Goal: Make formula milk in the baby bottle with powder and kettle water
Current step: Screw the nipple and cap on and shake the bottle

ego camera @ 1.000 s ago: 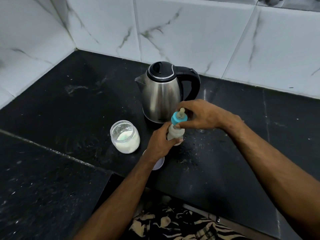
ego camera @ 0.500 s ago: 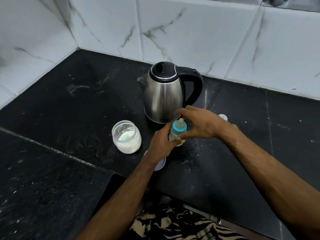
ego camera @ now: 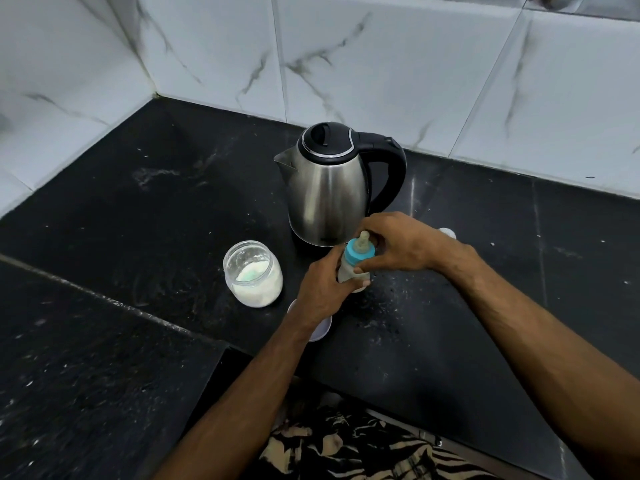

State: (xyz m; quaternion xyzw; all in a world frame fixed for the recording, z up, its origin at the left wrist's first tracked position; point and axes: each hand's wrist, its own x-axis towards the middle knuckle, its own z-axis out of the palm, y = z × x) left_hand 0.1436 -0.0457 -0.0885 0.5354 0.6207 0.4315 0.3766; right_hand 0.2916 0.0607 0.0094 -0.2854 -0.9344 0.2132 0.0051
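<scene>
Looks like the capping step: the left hand is wrapping the cloudy plastic baby bottle, just in front of the steel kettle with the black handle, while the right hand is pinching its teal teat collar. Next up is probably shaking; the collar needs to be tight first.

A black, speckled stone desk fills a corner of white marble-look tiles. A steel kettle with a black lid and handle stands near the back, spout to the left. In front of the kettle and to its left sits an open glass jar of white powder. A white lid lies flat nearer the desk's front edge, right of the jar. A small white object rests right of the kettle.
</scene>
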